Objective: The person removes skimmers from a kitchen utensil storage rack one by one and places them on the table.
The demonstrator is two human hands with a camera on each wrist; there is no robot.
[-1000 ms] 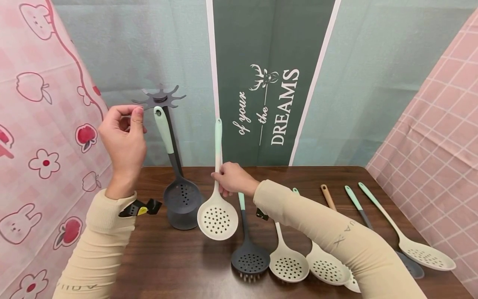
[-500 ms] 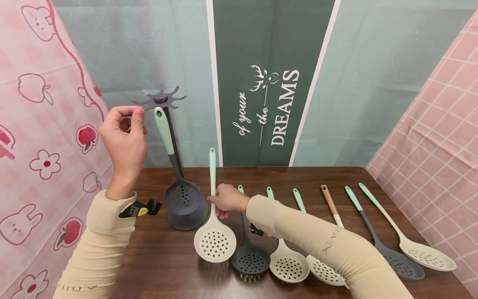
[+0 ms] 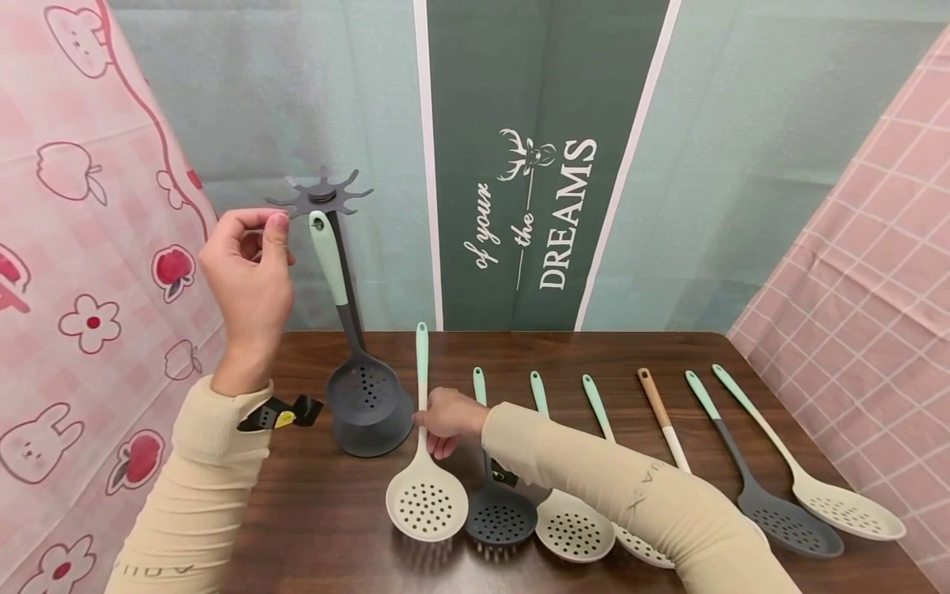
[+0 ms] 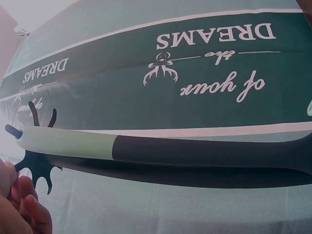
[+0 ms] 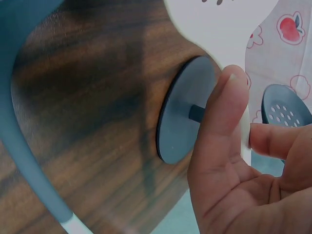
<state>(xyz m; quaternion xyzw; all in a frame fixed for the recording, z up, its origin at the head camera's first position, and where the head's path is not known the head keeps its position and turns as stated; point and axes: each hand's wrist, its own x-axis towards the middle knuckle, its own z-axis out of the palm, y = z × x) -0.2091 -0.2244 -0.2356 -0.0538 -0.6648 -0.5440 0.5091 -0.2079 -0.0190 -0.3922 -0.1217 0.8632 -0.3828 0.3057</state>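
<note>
On the left, my left hand (image 3: pixel 248 272) pinches the tip of one arm of a dark utensil stand (image 3: pixel 323 196) with radiating hooks and a round base (image 3: pixel 374 437). A dark skimmer (image 3: pixel 364 386) with a mint handle hangs from a hook, its handle (image 4: pixel 63 141) close across the left wrist view. My right hand (image 3: pixel 449 412) grips a white skimmer (image 3: pixel 427 502) by its lower handle, the perforated bowl low over the table and its mint end up. In the right wrist view, thumb and fingers pinch its white neck, with the stand's base (image 5: pixel 178 117) behind.
To the right lie a dark skimmer (image 3: pixel 500 520), a white skimmer (image 3: pixel 575 532), a mint handle (image 3: pixel 594 396), a wooden handle (image 3: pixel 653 400), a dark slotted turner (image 3: pixel 790 524) and a white slotted spoon (image 3: pixel 853 511). My right sleeve covers some. Curtains surround the table (image 3: pixel 319 528).
My right hand has lowered the white skimmer toward the table, beside the dark skimmer. The left hand keeps its hold on the stand.
</note>
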